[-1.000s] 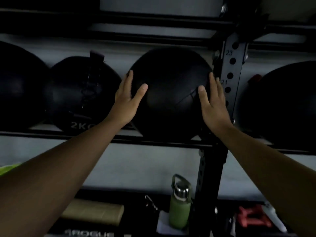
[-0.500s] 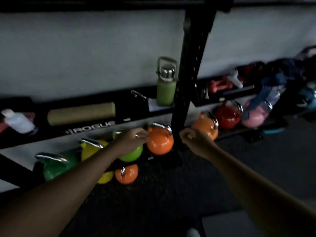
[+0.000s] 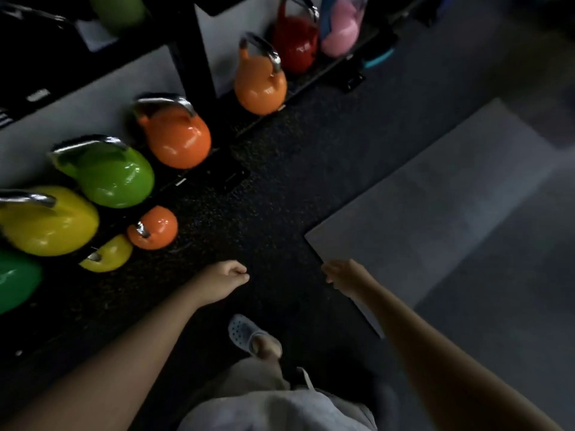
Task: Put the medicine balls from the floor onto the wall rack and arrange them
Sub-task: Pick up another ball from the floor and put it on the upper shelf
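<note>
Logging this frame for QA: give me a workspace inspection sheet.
Surface: dark speckled rubber floor, with a grey mat at right.
Job's things: no medicine ball in view; only the rack upright shows.
Clutter: kettlebells along the wall: large orange, green, yellow, small orange, red, pink.
Grippers: left hand loosely curled, empty; right hand empty, blurred.
Cables: nothing seen.
Surroundings: white wall; the person's clog on the floor; dim light.
</note>
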